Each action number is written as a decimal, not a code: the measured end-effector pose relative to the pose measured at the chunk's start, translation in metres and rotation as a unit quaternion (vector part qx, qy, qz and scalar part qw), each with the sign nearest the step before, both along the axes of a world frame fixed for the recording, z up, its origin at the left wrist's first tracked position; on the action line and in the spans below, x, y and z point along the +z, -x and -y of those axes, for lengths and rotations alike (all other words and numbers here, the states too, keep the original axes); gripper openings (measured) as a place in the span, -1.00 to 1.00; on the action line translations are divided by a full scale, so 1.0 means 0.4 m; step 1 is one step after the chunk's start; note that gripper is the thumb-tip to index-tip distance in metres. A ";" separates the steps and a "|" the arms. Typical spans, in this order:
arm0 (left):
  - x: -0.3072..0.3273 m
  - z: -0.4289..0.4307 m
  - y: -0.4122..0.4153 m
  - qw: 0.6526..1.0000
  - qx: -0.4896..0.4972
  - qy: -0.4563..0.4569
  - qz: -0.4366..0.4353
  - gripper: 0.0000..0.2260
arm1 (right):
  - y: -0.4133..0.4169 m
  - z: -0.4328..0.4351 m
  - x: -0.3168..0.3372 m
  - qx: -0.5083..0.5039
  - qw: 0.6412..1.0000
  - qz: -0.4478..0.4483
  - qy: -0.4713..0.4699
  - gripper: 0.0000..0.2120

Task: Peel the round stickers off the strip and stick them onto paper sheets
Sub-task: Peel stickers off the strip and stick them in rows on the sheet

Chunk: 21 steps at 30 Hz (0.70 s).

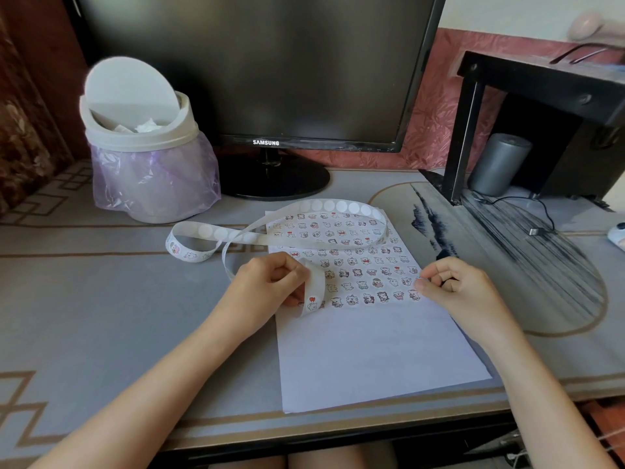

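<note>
A white paper sheet (372,350) lies on the desk, its upper half covered with rows of round cartoon stickers (351,265). The long sticker strip (338,207) loops across the sheet's far end and curls into a coil (189,247) at the left. My left hand (267,286) pinches the strip's near end (313,299), which bends down over the sheet's left edge with a heart sticker showing. My right hand (453,286) has curled fingers. Its thumb and forefinger pinch a round sticker, mostly hidden, at the right end of the lower rows.
A small white swing-lid bin (142,137) with a purple bag stands at the back left. A dark monitor (257,69) is behind the sheet. At the right, a black shelf (541,82) stands on a painted mat (507,252), with a grey cylinder (500,164) and a cable.
</note>
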State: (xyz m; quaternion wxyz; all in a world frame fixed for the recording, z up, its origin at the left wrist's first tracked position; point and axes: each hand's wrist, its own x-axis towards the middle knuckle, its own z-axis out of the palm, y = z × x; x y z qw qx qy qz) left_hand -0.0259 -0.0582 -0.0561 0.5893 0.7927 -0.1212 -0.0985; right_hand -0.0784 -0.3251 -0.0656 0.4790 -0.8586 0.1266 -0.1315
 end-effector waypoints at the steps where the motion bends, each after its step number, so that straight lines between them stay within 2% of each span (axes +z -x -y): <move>1: 0.000 0.000 0.000 1.000 0.000 0.001 -0.001 -0.84 | 0.000 -0.001 -0.001 -0.004 1.000 0.003 -0.001 -0.87; 7: 0.002 0.002 0.001 1.000 0.001 -0.001 0.001 -0.84 | 0.000 0.000 -0.006 -0.001 0.999 -0.003 0.041 -0.89; 12: 0.001 0.001 0.002 1.000 0.002 0.001 0.000 -0.84 | 0.014 0.001 0.007 0.022 1.000 -0.011 0.006 -0.87; 21: 0.001 0.002 0.003 1.000 0.004 -0.003 0.005 -0.84 | 0.015 0.008 0.012 0.045 0.999 -0.020 0.003 -0.83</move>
